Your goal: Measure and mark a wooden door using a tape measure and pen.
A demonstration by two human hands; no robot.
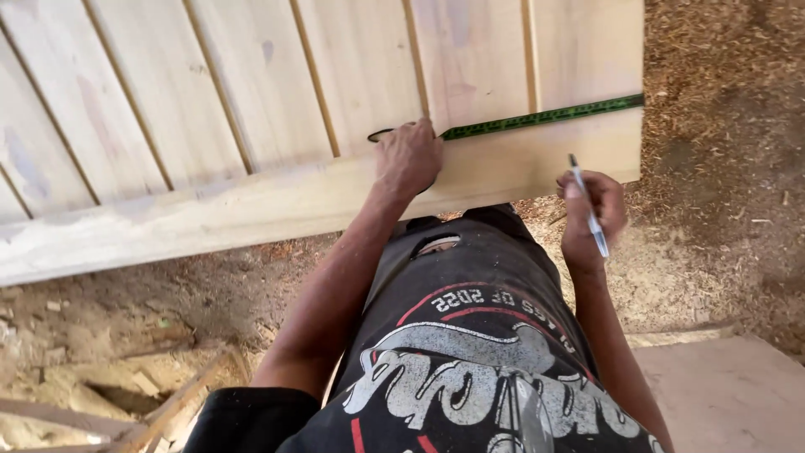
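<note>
**Measuring along the wooden panel**

Head view: my left hand (408,157) is closed on the green measuring tape (545,116) and presses its end on the wooden panel (251,126), in the upper middle of the frame. The tape runs to the right, up to the panel's edge. My right hand (591,214) is closed around a pen (589,207), just below the panel, not touching it. To mark well, I judge the tape must stay flat and tight. The panel is pale, with narrow grooves between boards. Sawdust (721,126) covers the floor.
</note>
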